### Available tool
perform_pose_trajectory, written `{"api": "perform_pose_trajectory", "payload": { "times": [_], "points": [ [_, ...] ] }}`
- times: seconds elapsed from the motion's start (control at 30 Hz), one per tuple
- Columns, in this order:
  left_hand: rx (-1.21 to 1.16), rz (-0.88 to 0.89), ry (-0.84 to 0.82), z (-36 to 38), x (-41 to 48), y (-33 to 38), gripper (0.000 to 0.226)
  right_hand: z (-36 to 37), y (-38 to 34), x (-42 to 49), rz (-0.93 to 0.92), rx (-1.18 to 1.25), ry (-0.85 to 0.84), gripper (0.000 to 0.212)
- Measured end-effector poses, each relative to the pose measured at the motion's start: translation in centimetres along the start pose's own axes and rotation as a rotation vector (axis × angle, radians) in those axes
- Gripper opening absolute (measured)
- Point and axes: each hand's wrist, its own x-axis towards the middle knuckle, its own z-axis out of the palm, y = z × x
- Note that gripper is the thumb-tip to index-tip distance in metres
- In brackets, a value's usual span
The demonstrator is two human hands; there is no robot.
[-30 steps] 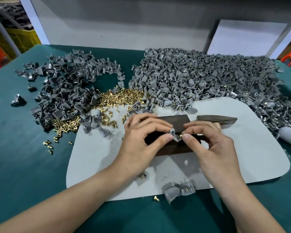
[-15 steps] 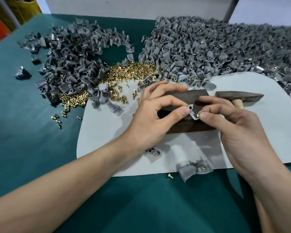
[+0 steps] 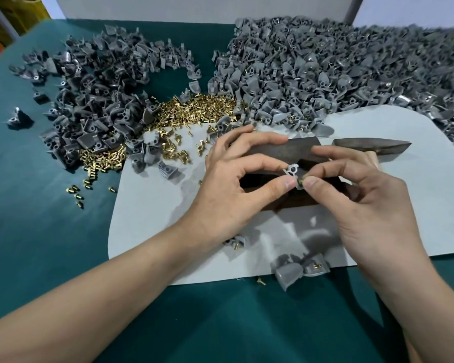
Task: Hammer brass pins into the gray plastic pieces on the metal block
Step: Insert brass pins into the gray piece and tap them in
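While a gray piece (image 3: 292,171), ringed at its top, is being pinched by the left hand (image 3: 233,187) over the block (image 3: 273,149), a brass pin (image 3: 300,182) is being pinched against it by the right hand (image 3: 364,205); gray heaps (image 3: 299,74) are being borne by the tabletop (image 3: 37,218).

Left hand (image 3: 233,197) and right hand (image 3: 370,208) meet, forefingers and thumbs pinched.

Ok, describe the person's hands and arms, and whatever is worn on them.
Left hand and right hand are bare: no gloves, rings or watch in view. Forearms are bare too, with no sleeve showing up to the picture's edge.
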Motion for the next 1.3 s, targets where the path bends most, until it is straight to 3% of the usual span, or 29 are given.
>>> {"api": "perform_pose_trajectory", "payload": {
  "times": [0.2, 0.93, 1.2, 1.3],
  "points": [
    [-0.015, -0.009, -0.024, 0.0, 0.0, -0.1, 0.012, -0.3, 0.5, 0.3, 0.097, 0.198, 0.013, 0.019],
    [0.046, 0.079, -0.016, -0.1, -0.2, 0.0, 0.017, 0.0, -0.3, 0.6, 0.01, -0.015, -0.033, 0.023],
    [0.033, 0.095, -0.01, -0.1, -0.2, -0.1, 0.019, -0.4, -1.0, 1.0, -0.02, -0.113, -0.101, 0.007],
    [0.038, 0.104, -0.012, -0.1, -0.2, -0.2, 0.019, -0.5, -0.8, 1.1, -0.024, -0.121, -0.111, 0.011]
  ]
}}
